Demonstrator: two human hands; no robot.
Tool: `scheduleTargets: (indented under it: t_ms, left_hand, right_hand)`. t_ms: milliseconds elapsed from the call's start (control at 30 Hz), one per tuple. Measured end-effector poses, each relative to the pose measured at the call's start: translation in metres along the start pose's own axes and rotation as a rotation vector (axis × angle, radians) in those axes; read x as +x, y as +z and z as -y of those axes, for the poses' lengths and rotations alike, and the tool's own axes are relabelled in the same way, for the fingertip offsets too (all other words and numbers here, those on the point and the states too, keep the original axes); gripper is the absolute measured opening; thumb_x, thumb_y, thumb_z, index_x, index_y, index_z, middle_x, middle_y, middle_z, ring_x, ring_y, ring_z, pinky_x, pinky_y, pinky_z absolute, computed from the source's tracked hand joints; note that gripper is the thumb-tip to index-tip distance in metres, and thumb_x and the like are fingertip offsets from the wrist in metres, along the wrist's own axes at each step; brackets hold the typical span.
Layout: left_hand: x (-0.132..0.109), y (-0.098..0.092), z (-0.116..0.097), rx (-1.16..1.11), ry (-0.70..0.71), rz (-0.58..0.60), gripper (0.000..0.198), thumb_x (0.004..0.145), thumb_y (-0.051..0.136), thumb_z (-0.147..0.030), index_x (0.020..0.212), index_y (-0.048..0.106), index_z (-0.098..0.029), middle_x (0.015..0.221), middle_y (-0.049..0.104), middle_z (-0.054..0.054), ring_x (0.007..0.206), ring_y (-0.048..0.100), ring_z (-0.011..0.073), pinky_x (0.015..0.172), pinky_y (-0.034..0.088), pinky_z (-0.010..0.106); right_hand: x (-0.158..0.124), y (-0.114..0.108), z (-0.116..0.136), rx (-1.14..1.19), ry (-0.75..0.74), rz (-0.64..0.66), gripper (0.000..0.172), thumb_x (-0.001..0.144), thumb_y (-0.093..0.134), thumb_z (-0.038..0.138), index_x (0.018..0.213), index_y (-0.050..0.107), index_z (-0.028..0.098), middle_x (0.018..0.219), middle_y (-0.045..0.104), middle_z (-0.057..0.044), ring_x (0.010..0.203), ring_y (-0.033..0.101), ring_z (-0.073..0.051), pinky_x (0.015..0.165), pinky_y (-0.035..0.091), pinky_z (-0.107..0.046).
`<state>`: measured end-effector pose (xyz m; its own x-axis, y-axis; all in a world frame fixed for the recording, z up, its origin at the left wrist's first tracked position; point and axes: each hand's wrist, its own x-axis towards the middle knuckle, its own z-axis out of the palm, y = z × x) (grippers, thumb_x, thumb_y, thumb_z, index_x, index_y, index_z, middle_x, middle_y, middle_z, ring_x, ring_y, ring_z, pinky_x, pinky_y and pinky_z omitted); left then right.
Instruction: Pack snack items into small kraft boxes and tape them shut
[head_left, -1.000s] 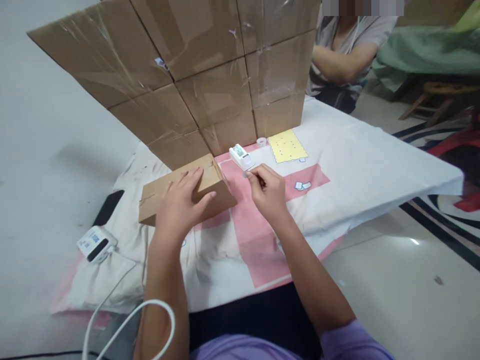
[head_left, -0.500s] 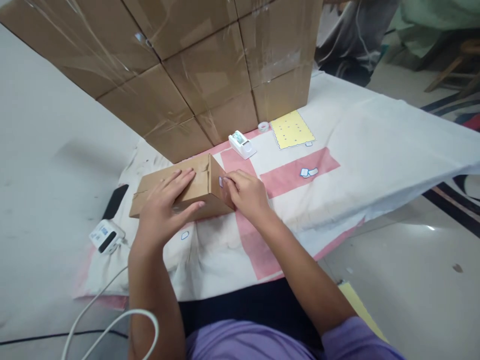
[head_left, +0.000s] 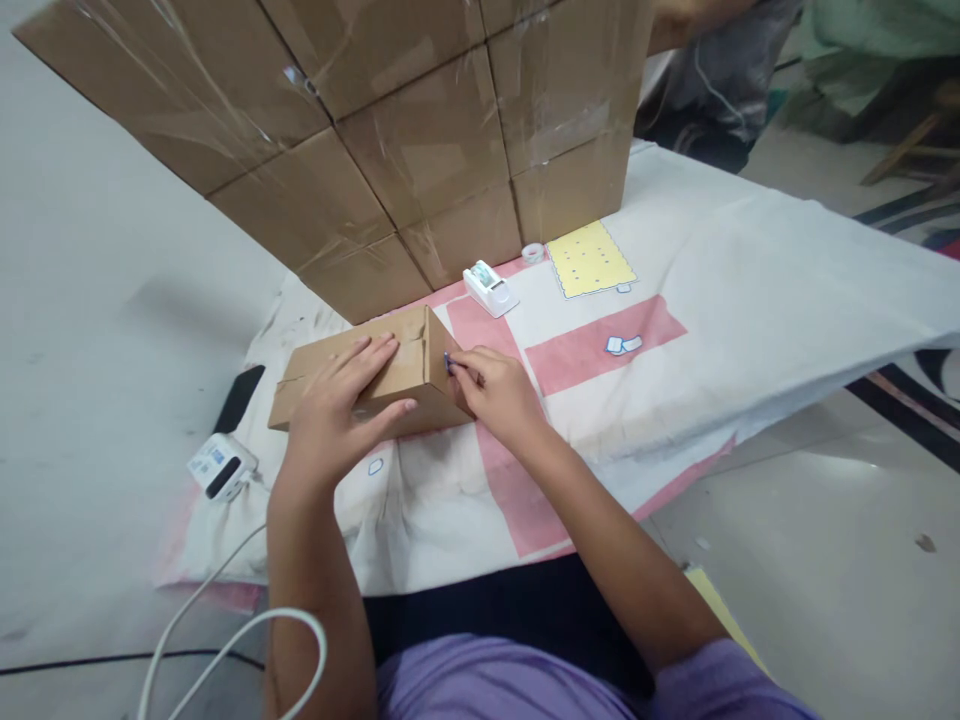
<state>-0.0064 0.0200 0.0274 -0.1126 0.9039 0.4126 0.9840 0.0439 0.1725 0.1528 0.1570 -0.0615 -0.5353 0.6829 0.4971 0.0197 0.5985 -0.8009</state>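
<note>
A small brown cardboard box (head_left: 409,362) lies on a white and pink cloth (head_left: 600,350). My left hand (head_left: 341,405) rests flat on the box's top with fingers spread, holding it down. My right hand (head_left: 491,390) is curled against the box's right end face, its fingertips pressing a small white sticker (head_left: 448,362) onto the cardboard. A white label dispenser (head_left: 489,287) stands just beyond the box.
A wall of taped cardboard cartons (head_left: 420,130) rises behind. A yellow sticker sheet (head_left: 590,259), a tape roll (head_left: 533,252) and loose stickers (head_left: 622,344) lie on the cloth. A phone (head_left: 238,397) and a white device (head_left: 223,467) with cable sit left. Another person (head_left: 712,70) sits far right.
My right hand moved from the label dispenser to the box's end face with a sticker, and now presses it there. My left hand stays on the box.
</note>
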Motion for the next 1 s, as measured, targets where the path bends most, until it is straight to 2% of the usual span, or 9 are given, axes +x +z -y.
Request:
scheduleTargets:
  t_ms: [200,500,733,900,1000]
  left_hand:
    - [0.001,0.001,0.000,-0.008,0.003,0.000,0.068,0.085,0.070,-0.053,0.147,0.048,-0.040,0.150,0.057,0.001,0.142,0.048,0.0305,0.119,0.040,0.056]
    - [0.000,0.000,0.001,0.008,0.011,0.004,0.070,0.085,0.070,-0.054,0.148,0.045,-0.041,0.151,0.056,0.000,0.143,0.047,0.0296,0.119,0.040,0.057]
    - [0.000,0.000,-0.001,0.017,-0.004,0.009,0.069,0.085,0.070,-0.053,0.149,0.045,-0.043,0.152,0.055,-0.002,0.144,0.046,0.0294,0.119,0.040,0.055]
    - [0.000,0.000,-0.002,0.013,-0.012,0.011,0.068,0.085,0.069,-0.054,0.148,0.046,-0.042,0.152,0.055,-0.002,0.144,0.046,0.0296,0.119,0.040,0.055]
    - [0.000,0.000,-0.003,0.006,-0.010,0.008,0.067,0.086,0.069,-0.054,0.147,0.048,-0.039,0.151,0.056,0.000,0.144,0.046,0.0290,0.120,0.039,0.054]
  right_hand:
    - [-0.006,-0.001,-0.001,0.011,-0.017,0.036,0.029,0.099,0.053,0.016,0.114,0.076,0.022,0.103,0.072,-0.004,0.089,0.068,-0.015,0.080,0.051,-0.027]
    - [-0.004,0.000,0.002,-0.130,0.093,-0.083,0.038,0.099,0.049,0.015,0.128,0.072,0.024,0.097,0.072,-0.004,0.085,0.066,-0.016,0.077,0.048,-0.027]
    - [-0.005,0.000,0.004,-0.130,0.064,0.037,0.034,0.100,0.050,0.020,0.124,0.074,0.025,0.095,0.072,-0.005,0.084,0.065,-0.018,0.075,0.048,-0.029]
    - [-0.012,-0.009,-0.004,-0.070,0.024,0.178,0.037,0.094,0.052,0.010,0.119,0.075,0.025,0.097,0.072,-0.004,0.086,0.065,-0.017,0.076,0.049,-0.028]
    - [-0.014,-0.011,-0.005,0.004,0.040,0.135,0.040,0.093,0.052,0.009,0.123,0.073,0.023,0.099,0.071,-0.004,0.086,0.065,-0.017,0.077,0.049,-0.029]
